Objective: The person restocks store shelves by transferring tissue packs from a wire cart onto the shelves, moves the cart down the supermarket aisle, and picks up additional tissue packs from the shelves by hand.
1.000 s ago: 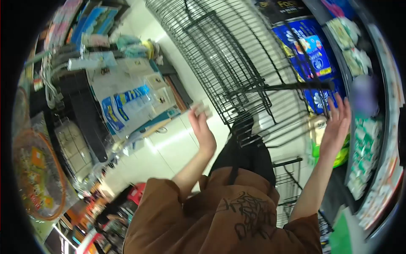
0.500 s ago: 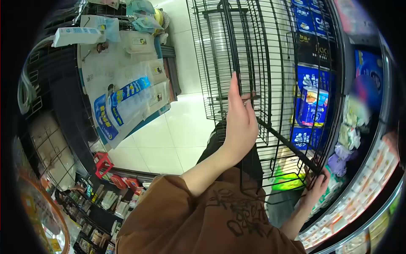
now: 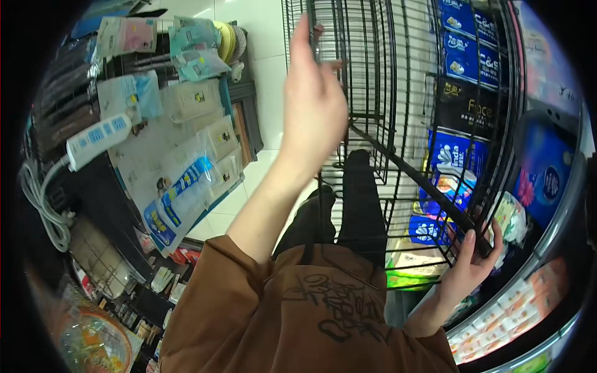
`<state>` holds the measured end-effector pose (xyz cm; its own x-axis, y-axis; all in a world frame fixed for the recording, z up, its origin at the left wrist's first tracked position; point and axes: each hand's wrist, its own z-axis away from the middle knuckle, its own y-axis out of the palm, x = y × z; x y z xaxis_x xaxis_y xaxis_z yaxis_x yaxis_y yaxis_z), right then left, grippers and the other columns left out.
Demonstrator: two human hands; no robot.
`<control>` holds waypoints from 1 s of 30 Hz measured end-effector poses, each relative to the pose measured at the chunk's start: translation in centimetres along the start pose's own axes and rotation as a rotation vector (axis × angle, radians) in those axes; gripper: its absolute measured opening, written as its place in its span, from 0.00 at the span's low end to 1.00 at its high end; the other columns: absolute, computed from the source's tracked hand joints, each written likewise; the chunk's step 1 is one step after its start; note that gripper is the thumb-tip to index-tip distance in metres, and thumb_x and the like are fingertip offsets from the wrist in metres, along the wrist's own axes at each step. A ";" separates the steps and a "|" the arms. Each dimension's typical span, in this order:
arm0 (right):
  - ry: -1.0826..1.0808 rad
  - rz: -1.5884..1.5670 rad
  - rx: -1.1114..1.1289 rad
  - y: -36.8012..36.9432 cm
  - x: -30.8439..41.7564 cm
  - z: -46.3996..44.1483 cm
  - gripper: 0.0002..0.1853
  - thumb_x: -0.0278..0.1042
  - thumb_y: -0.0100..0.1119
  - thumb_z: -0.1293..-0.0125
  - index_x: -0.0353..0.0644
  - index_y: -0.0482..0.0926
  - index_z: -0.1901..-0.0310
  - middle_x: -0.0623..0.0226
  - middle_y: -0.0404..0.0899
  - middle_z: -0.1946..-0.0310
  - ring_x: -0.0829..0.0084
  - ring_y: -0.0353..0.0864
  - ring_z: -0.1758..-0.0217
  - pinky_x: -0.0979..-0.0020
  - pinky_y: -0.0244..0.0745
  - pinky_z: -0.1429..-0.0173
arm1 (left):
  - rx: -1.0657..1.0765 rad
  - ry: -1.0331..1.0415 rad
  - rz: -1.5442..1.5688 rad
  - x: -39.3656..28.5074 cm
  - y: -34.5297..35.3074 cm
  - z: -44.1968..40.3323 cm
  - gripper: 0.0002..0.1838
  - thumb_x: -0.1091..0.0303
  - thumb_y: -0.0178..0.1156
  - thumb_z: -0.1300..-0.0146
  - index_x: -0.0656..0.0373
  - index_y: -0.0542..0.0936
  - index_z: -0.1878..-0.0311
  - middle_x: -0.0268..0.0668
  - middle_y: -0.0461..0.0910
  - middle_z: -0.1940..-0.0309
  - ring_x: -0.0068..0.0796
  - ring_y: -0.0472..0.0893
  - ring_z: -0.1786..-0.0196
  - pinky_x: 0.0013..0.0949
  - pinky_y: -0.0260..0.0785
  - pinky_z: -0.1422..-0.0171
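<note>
A black wire rack (image 3: 393, 81) with long bars and mesh sides stands tilted across the middle of the view. My left hand (image 3: 317, 109) is closed round the rack's left edge bar, fingertips showing on the far side. Lower right, my right hand (image 3: 467, 273) holds the near end of a thick black bar (image 3: 429, 189) of the rack, thumb and fingers on either side of it. Through the wires show blue tissue packs (image 3: 460, 152), a black pack (image 3: 467, 107) and a green-and-white pack (image 3: 413, 264).
To the left, a hanging panel carries clear bags (image 3: 186, 193) and a white power strip (image 3: 99, 142) with a coiled cable. Pale floor tiles (image 3: 264, 93) lie between panel and rack. At right are shelves with orange-and-white packs (image 3: 516, 304). My legs (image 3: 364, 205) are close beneath the rack.
The rack has shifted up and left in view, and my left hand with it. My right hand keeps its grip on the bar end. The camera view has turned somewhat.
</note>
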<state>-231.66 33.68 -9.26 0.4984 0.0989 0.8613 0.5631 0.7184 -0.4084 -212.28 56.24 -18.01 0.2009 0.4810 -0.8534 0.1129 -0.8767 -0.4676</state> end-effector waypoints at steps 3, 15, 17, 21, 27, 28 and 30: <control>0.001 0.027 0.021 3.1 3.8 -6.2 0.21 0.19 0.53 0.30 0.33 0.66 0.37 0.55 0.72 0.43 0.69 0.76 0.42 0.72 0.74 0.40 | 0.056 -0.241 0.055 -1.1 1.8 -7.8 0.30 0.84 0.39 0.32 0.61 0.53 0.26 0.50 0.71 0.38 0.36 0.84 0.55 0.33 0.81 0.56; -0.132 -0.080 0.091 16.8 18.1 -30.3 0.17 0.25 0.55 0.29 0.33 0.70 0.41 0.58 0.76 0.49 0.73 0.78 0.49 0.70 0.84 0.49 | 0.009 -0.426 0.292 2.9 10.7 -37.7 0.29 0.82 0.37 0.28 0.51 0.54 0.26 0.45 0.66 0.36 0.32 0.84 0.62 0.31 0.82 0.71; -0.124 -0.061 0.073 19.0 20.5 -34.5 0.16 0.25 0.55 0.29 0.33 0.70 0.41 0.58 0.76 0.49 0.73 0.79 0.49 0.69 0.84 0.50 | 0.034 -0.412 0.300 4.1 12.3 -42.7 0.29 0.82 0.38 0.28 0.52 0.54 0.26 0.47 0.67 0.36 0.35 0.84 0.60 0.33 0.81 0.67; -0.131 -0.005 0.088 23.3 25.2 -43.2 0.17 0.25 0.55 0.29 0.33 0.69 0.40 0.57 0.76 0.49 0.71 0.80 0.49 0.69 0.85 0.52 | 0.048 -0.364 0.261 6.4 15.6 -52.3 0.30 0.81 0.39 0.30 0.55 0.54 0.26 0.50 0.68 0.36 0.41 0.83 0.55 0.37 0.80 0.59; -0.143 -0.045 0.126 29.9 32.1 -53.2 0.16 0.27 0.56 0.28 0.35 0.70 0.41 0.58 0.77 0.48 0.71 0.80 0.49 0.69 0.85 0.52 | 0.037 -0.224 0.097 7.6 17.5 -66.0 0.31 0.81 0.42 0.33 0.59 0.54 0.26 0.56 0.69 0.37 0.50 0.82 0.49 0.43 0.78 0.47; -0.135 -0.063 0.132 30.8 33.1 -54.9 0.16 0.28 0.56 0.28 0.36 0.70 0.41 0.59 0.77 0.49 0.72 0.80 0.50 0.69 0.84 0.52 | 0.035 -0.212 0.073 7.6 17.8 -68.0 0.31 0.81 0.42 0.34 0.60 0.54 0.26 0.57 0.69 0.37 0.51 0.81 0.48 0.44 0.77 0.45; -0.131 -0.096 0.165 32.1 35.0 -58.5 0.16 0.28 0.57 0.28 0.38 0.71 0.41 0.61 0.75 0.49 0.73 0.79 0.53 0.70 0.84 0.53 | 0.048 -0.234 0.048 7.7 18.9 -71.3 0.31 0.81 0.43 0.35 0.61 0.54 0.27 0.59 0.70 0.38 0.54 0.81 0.46 0.47 0.77 0.41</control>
<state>-157.58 19.97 -9.89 0.3518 0.1057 0.9301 0.4826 0.8309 -0.2770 -139.18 43.56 -16.98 -0.0265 0.4304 -0.9022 0.0614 -0.9002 -0.4312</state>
